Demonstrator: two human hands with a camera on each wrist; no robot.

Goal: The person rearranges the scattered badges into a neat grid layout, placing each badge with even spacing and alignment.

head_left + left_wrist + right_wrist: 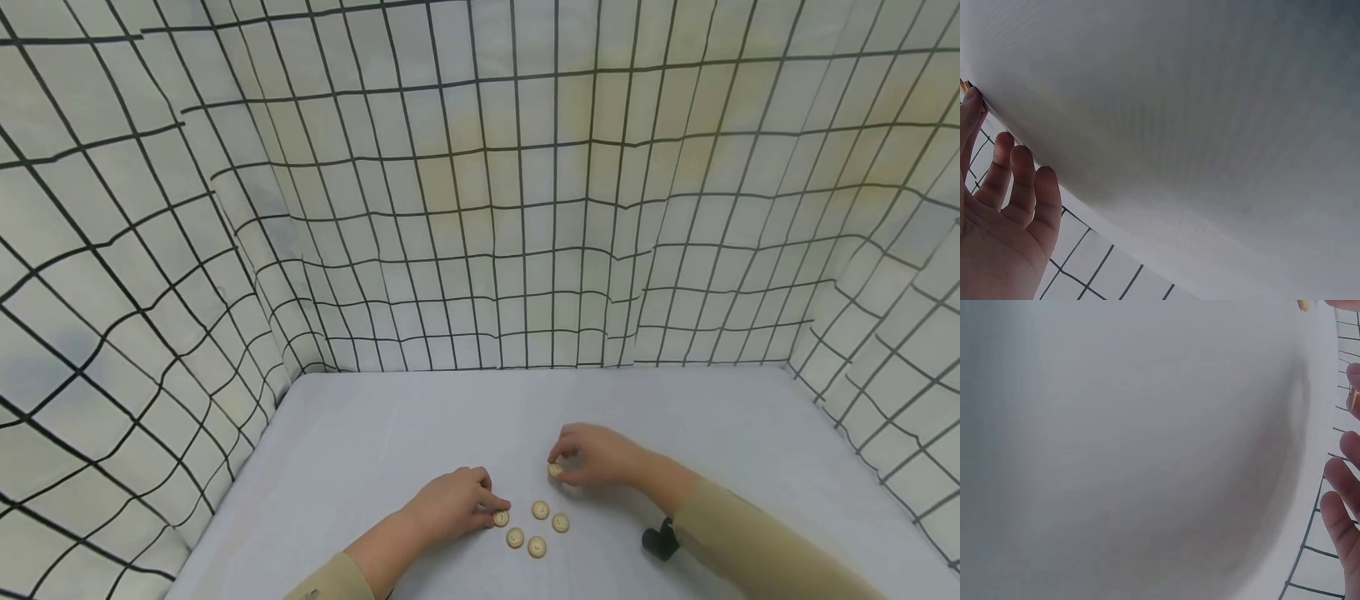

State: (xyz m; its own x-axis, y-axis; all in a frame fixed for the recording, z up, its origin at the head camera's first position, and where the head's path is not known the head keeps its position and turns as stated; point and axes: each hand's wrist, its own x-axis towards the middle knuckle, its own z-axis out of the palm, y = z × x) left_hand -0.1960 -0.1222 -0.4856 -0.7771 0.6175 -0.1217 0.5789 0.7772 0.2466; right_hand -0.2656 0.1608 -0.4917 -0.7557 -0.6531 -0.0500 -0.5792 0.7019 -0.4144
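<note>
1. Left hand (453, 502) pinches a round beige button (501, 519).
2. Right hand (600, 456), farther away, pinches a second button (554, 471).
3. Four loose buttons (537, 547) lie right of the left hand.
4. Left wrist view alone shows the left palm (997, 250).

I've got the desk (375, 425) out front, gridded back wall (480, 242) behind it, gridded side walls (112, 275) left and right. Six buttons in all. Left grip (453, 506) pinches the leftmost button (501, 518). Right grip (600, 457), farther back and right, pinches the rearmost button (554, 470); can't tell whether that one touches the desk. I see four loose buttons (537, 547) on the desk, in front of the right grip, clustered: one rear, one right, one front, one left. Small device (660, 542) right of them, at the right sleeve (750, 533).
</note>
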